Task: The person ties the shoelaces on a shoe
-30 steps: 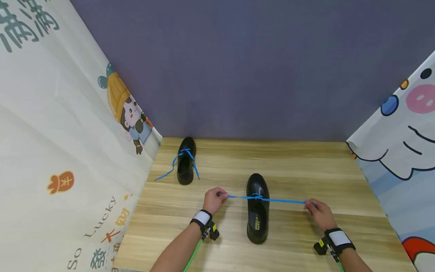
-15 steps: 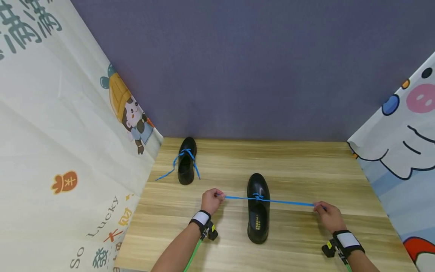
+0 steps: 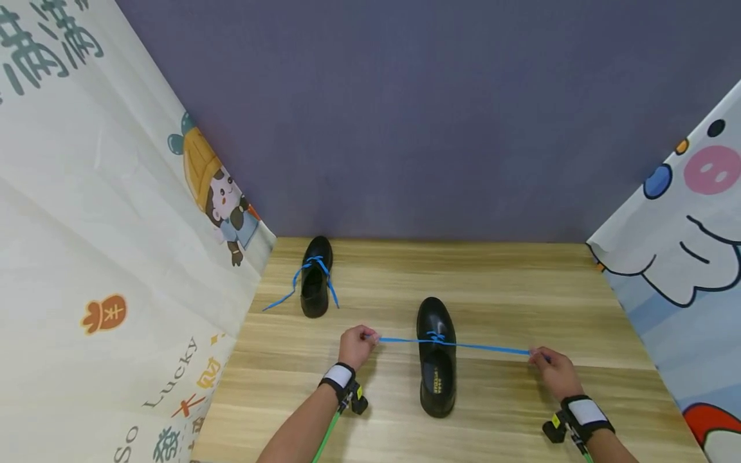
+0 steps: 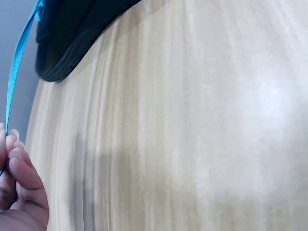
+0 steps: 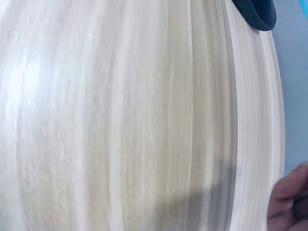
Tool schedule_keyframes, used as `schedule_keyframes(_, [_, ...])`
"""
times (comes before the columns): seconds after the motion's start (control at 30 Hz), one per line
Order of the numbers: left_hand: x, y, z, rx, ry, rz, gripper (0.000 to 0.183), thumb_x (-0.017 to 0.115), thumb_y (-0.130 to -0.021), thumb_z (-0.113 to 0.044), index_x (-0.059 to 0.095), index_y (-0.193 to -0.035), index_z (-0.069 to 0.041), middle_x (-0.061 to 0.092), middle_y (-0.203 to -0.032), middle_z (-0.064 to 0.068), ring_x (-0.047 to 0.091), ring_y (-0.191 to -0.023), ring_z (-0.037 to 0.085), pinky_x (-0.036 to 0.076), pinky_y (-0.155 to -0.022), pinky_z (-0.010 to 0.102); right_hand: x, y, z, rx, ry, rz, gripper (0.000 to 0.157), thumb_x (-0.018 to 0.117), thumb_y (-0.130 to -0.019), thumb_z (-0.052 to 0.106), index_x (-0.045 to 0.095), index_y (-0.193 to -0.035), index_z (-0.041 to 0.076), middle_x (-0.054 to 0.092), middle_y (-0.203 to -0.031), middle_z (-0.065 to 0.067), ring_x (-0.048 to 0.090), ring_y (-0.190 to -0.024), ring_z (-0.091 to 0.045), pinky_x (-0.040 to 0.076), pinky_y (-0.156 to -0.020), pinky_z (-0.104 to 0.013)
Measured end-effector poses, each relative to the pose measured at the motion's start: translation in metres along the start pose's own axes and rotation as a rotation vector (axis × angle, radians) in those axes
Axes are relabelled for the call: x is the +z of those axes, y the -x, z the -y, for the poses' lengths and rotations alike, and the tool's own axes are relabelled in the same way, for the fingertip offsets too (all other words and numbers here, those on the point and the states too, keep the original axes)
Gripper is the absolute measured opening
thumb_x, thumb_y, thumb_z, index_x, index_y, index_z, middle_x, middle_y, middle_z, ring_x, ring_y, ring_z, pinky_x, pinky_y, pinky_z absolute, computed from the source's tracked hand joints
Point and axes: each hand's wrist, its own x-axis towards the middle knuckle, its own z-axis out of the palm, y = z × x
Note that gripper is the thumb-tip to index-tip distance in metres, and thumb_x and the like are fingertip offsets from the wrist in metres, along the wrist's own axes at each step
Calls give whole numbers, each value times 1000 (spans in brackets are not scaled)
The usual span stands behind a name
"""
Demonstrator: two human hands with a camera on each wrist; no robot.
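A black leather shoe stands on the wooden table, toe pointing away from me. Its blue shoelace is stretched nearly straight out to both sides, crossing at the eyelets. To the left of the shoe, my left hand pinches one lace end between thumb and fingers. My right hand pinches the other end, farther out on the right. In the left wrist view the taut lace runs from the fingers up to the shoe. The right wrist view shows only part of the hand and the shoe toe.
A second black shoe stands at the back left of the table, its blue laces hanging loose on both sides. A grey panel rises behind. Printed cloths hang at the left and right.
My right hand has moved outward to the right and my left hand slightly left, so a longer stretch of lace shows between them. The shoe has stayed in place.
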Motion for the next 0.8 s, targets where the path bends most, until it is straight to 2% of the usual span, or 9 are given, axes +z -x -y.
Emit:
schedule_keyframes(0.07, [2, 2, 4, 17, 21, 30, 10, 74, -90, -7, 70, -84, 0, 67, -70, 3, 57, -60, 8, 46, -54, 24, 6, 0, -1, -1, -7, 30, 23, 51, -102, 3, 67, -87, -4, 69, -107, -28, 55, -94, 7, 37, -77, -6])
schedule_keyframes(0.13, [5, 3, 8, 43, 19, 81, 9, 73, -91, -8, 70, -85, -1, 67, -70, 3, 57, -60, 6, 47, -55, 23, 15, 0, -2, -4, -16, 85, 23, 51, -102, 2, 67, -86, -2, 69, -102, -26, 56, -93, 4, 39, -76, -8])
schedule_keyframes(0.2, [7, 5, 8, 90, -11, 139, 9, 73, -91, -9, 71, -85, -3, 68, -72, 2, 56, -63, 5, 46, -58, 23, 24, -1, 1, -3, -27, 148, 24, 50, -104, 6, 66, -87, 0, 68, -89, -19, 57, -83, -1, 42, -71, -15])
schedule_keyframes(0.3, [7, 8, 4, 201, -136, 198, 10, 72, -92, -13, 75, -86, -6, 69, -77, 0, 55, -68, 4, 45, -62, 23, 34, -4, 8, -28, -52, 201, 22, 53, -105, 13, 66, -93, 2, 61, -80, -5, 52, -72, -5, 44, -64, -23])
schedule_keyframes(0.43, [5, 8, -9, 259, -310, 180, 14, 71, -94, -19, 79, -92, -8, 56, -81, 3, 45, -71, 10, 42, -63, 26, 34, -10, 19, -182, -39, 129, 18, 64, -99, 11, 66, -112, -1, 62, -99, -7, 54, -84, -10, 48, -68, -24])
schedule_keyframes(0.5, [5, 4, -17, 243, -330, 166, 17, 71, -94, -21, 78, -99, -6, 47, -86, 3, 41, -72, 13, 42, -66, 28, 33, -15, 25, -281, -26, 67, 30, 70, -93, 6, 62, -121, -4, 59, -107, -13, 55, -92, -19, 48, -70, -24])
schedule_keyframes(0.57, [8, 0, -25, 251, -319, 178, 18, 70, -95, -20, 75, -105, -5, 45, -91, 5, 45, -78, 15, 44, -71, 29, 33, -19, 33, -356, -32, 23, 43, 73, -88, -1, 57, -127, -7, 55, -109, -18, 51, -96, -27, 47, -70, -26])
schedule_keyframes(0.67, [16, -5, -38, 302, -275, 259, 22, 69, -95, -14, 68, -113, -2, 51, -101, 8, 54, -91, 22, 48, -81, 33, 40, -25, 45, -409, -43, 16, 49, 75, -85, -4, 54, -129, -8, 53, -112, -20, 47, -99, -29, 45, -72, -30])
schedule_keyframes(0.8, [33, -8, -51, 382, -286, 372, 27, 70, -93, -10, 61, -117, -1, 55, -109, 10, 59, -102, 28, 50, -88, 31, 59, -29, 59, -489, -35, 82, 47, 77, -82, -5, 57, -124, -5, 56, -111, -13, 51, -99, -25, 46, -75, -38])
